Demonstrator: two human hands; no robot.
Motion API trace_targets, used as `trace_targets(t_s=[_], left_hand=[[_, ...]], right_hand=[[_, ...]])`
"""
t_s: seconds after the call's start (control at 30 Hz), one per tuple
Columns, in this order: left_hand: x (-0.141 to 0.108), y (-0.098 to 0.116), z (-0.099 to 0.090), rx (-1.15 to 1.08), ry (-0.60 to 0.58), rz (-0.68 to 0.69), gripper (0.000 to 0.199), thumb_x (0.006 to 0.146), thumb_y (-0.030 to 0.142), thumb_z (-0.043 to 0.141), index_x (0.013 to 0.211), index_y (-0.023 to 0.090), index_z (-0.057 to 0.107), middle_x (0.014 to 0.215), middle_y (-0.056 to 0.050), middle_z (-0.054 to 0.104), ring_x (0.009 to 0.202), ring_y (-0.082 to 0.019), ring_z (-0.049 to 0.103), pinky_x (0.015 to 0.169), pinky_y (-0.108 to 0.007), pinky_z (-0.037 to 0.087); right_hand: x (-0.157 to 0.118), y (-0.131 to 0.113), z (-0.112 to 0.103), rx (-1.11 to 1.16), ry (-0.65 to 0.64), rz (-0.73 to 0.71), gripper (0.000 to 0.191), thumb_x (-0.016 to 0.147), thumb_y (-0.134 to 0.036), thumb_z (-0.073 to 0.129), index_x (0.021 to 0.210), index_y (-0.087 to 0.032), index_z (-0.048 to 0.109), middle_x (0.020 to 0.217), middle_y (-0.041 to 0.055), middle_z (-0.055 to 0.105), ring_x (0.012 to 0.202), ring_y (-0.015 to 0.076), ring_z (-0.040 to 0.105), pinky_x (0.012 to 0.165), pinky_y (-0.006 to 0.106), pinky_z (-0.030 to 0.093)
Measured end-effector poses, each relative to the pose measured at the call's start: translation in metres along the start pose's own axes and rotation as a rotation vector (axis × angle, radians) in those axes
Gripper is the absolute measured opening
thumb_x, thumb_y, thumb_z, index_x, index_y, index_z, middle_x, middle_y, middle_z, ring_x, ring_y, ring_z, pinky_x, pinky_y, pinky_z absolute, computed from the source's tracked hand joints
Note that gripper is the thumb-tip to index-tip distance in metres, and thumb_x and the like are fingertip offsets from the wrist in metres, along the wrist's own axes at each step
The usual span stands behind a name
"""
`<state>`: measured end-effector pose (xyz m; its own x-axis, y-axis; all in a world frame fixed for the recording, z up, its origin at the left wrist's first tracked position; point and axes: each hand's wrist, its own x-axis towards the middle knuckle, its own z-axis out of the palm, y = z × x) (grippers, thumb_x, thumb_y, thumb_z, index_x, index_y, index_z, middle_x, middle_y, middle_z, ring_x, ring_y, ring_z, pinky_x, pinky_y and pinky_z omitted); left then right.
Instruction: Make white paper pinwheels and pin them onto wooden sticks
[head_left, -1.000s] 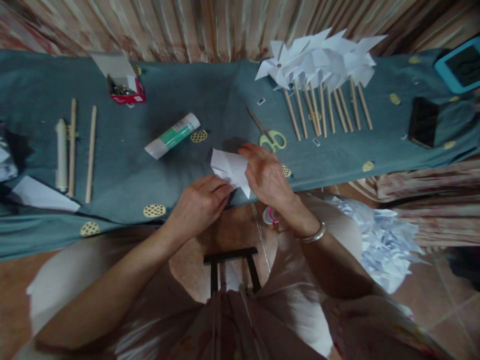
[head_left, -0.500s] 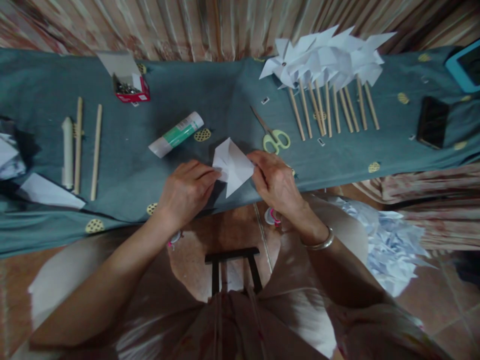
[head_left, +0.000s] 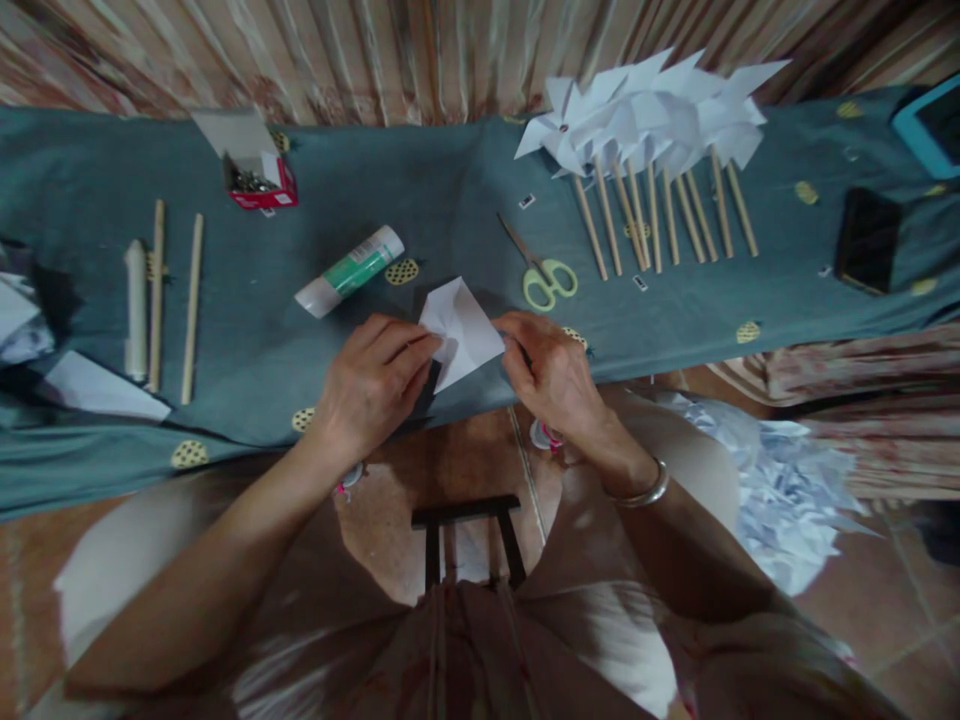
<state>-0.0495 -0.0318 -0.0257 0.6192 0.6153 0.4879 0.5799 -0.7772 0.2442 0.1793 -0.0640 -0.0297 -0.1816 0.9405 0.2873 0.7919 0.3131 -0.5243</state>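
A white piece of folded paper is held between my two hands just above the near edge of the cloth. My left hand pinches its left side with thumb and fingers. At the right corner, my right hand grips the paper the same way. Beyond the paper on the left lies a green and white glue stick. Scissors with light green handles rest a little past my right hand, blades pointing away. The fingertips partly cover the paper's edges.
Finished paper pinwheels on wooden sticks lie in a row at the back right. A red box of metal pins stands open at the back left. Loose sticks and a folded paper are at left. A dark phone lies right.
The paper's lower left flap looks shifted leftward, and the paper now shows a squarer outline. Both hands keep their hold in nearly the same place. The view has moved slightly.
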Motion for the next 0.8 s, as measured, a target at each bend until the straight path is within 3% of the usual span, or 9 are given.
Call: trace_targets(t_s=[0.2, 0.43, 0.8], left_hand=[[-0.001, 0.014, 0.006, -0.042, -0.147, 0.030, 0.015, 0.094, 0.026, 0.059, 0.103, 0.020, 0.068, 0.099, -0.008, 0.073, 0.094, -0.025, 0.064, 0.079, -0.040, 0.049], [0.001, 0.016, 0.008, 0.026, -0.169, 0.029, 0.013, 0.096, 0.025, 0.056, 0.098, 0.023, 0.068, 0.092, -0.005, 0.074, 0.091, -0.024, 0.064, 0.081, -0.042, 0.044], [0.000, 0.017, 0.007, 0.090, -0.155, 0.116, 0.016, 0.096, 0.019, 0.053, 0.093, 0.015, 0.069, 0.089, -0.007, 0.072, 0.079, -0.021, 0.061, 0.070, -0.035, 0.040]], right_hand=[[-0.001, -0.003, 0.001, 0.007, -0.017, -0.002, 0.031, 0.090, -0.013, 0.044, 0.110, -0.022, 0.066, 0.113, 0.0092, 0.074, 0.104, 0.0237, 0.068, 0.096, 0.041, 0.055], [-0.003, -0.003, 0.005, 0.038, -0.004, -0.017, 0.030, 0.090, -0.013, 0.042, 0.106, -0.017, 0.067, 0.108, 0.0106, 0.074, 0.099, 0.0221, 0.069, 0.093, 0.041, 0.053], [-0.001, -0.004, -0.001, 0.071, -0.009, -0.012, 0.033, 0.082, -0.007, 0.046, 0.103, -0.013, 0.071, 0.102, 0.0106, 0.076, 0.094, 0.0222, 0.071, 0.088, 0.037, 0.056]])
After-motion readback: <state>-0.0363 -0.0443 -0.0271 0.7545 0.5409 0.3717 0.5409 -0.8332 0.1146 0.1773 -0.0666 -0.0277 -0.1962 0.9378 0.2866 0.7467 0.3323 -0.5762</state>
